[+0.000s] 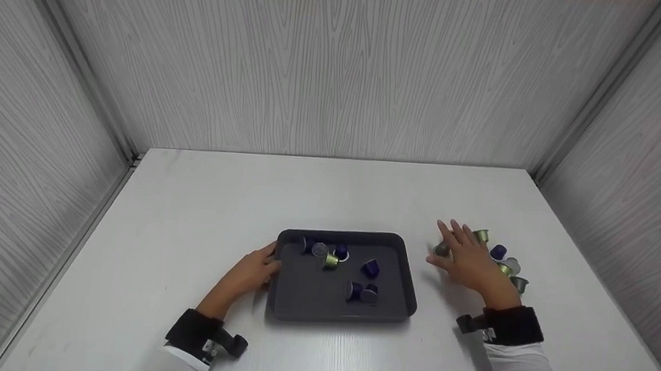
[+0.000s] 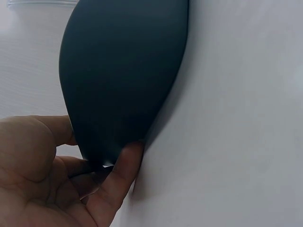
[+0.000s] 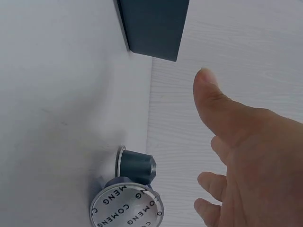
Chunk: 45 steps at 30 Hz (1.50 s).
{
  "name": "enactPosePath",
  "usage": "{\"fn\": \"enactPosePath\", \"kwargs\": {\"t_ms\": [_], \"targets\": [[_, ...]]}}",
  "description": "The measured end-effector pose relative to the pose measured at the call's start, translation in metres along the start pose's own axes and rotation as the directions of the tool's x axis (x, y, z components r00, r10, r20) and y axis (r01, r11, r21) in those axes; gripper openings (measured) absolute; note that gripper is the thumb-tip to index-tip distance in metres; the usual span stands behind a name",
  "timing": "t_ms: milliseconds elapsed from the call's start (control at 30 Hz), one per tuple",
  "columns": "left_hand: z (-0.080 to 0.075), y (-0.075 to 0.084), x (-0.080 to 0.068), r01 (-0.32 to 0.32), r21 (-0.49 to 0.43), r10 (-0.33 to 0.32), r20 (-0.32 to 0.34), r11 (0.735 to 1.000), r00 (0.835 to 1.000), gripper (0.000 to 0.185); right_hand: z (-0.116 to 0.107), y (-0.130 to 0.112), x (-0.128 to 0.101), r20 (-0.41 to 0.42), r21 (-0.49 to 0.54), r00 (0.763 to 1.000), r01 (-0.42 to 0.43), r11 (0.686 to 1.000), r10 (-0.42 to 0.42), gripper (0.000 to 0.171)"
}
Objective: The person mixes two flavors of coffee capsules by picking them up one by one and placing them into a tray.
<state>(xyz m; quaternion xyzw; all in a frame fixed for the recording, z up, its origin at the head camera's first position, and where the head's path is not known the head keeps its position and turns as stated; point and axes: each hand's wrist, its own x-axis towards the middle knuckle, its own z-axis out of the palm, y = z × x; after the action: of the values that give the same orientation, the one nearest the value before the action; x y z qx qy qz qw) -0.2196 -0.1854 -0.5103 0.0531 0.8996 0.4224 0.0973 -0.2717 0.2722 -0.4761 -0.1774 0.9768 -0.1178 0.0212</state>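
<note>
A dark grey tray [image 1: 306,293] lies on the white table with several coffee capsules in it, among them a purple one [image 1: 369,268] and a green one [image 1: 331,261]. My left hand [image 1: 267,264] grips the tray's left rim; in the left wrist view the thumb [image 2: 122,172] presses against the tray's outer wall [image 2: 123,71]. My right hand [image 1: 455,246] hovers with spread fingers over loose capsules right of the tray. A grey capsule [image 1: 441,250] [image 3: 136,165] lies on its side under the fingers, beside a foil-lidded capsule [image 3: 127,209]. The right hand [image 3: 208,156] holds nothing.
More loose capsules lie right of the right hand: a green one [image 1: 481,235], a purple one [image 1: 498,252], a silver one [image 1: 513,264] and another green one [image 1: 519,283]. Grey wood-grain walls close the table on three sides. A tray corner [image 3: 154,26] shows in the right wrist view.
</note>
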Motion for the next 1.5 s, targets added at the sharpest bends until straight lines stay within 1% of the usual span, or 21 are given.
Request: {"fn": "enactPosePath", "kwargs": {"t_ms": [133,233,500,767,967,1067,1233,1367,1500], "targets": [[0.0004,-0.0012,0.0002,0.010,-0.011,-0.010,0.001,1.000,1.000,0.059,0.0036,0.0043,0.0000,0.034,-0.006,0.999,-0.012,1.000,0.012,0.088],[0.0004,-0.0018,0.0000,0.009,-0.019,-0.009,0.000,1.000,1.000,0.059,0.0058,0.0068,-0.0002,0.039,-0.009,0.999,-0.012,1.000,0.012,0.083],[-0.0006,-0.0014,-0.0019,-0.018,0.010,0.018,-0.008,1.000,1.000,0.058,0.0091,0.0082,-0.0008,0.011,0.022,0.999,0.035,0.999,-0.035,0.068],[-0.0010,0.0012,-0.0042,0.006,0.009,-0.006,0.014,1.000,1.000,0.058,0.0097,0.0059,-0.0020,-0.007,0.002,0.998,0.057,0.998,-0.057,0.054],[-0.0011,0.0029,-0.0047,0.003,0.018,-0.004,0.010,1.000,1.000,0.059,0.0108,0.0048,-0.0013,-0.028,-0.013,0.996,0.079,0.997,-0.079,0.050],[-0.0012,0.0032,-0.0053,-0.001,0.017,0.000,0.008,1.000,1.000,0.059,0.0105,0.0036,-0.0016,-0.038,0.001,0.996,0.075,0.997,-0.075,0.048],[-0.0013,0.0030,-0.0050,-0.001,0.017,0.001,0.001,1.000,1.000,0.058,0.0093,0.0027,-0.0023,-0.027,0.016,0.998,0.057,0.998,-0.056,0.048],[-0.0011,0.0031,-0.0050,-0.012,0.016,0.012,0.000,1.000,1.000,0.058,0.0095,0.0030,-0.0019,-0.043,-0.009,0.997,0.071,0.997,-0.071,0.045],[-0.0011,0.0033,-0.0041,-0.016,0.014,0.016,-0.002,1.000,1.000,0.058,0.0099,0.0032,-0.0007,-0.073,-0.054,0.990,0.113,0.992,-0.117,0.036]]}}
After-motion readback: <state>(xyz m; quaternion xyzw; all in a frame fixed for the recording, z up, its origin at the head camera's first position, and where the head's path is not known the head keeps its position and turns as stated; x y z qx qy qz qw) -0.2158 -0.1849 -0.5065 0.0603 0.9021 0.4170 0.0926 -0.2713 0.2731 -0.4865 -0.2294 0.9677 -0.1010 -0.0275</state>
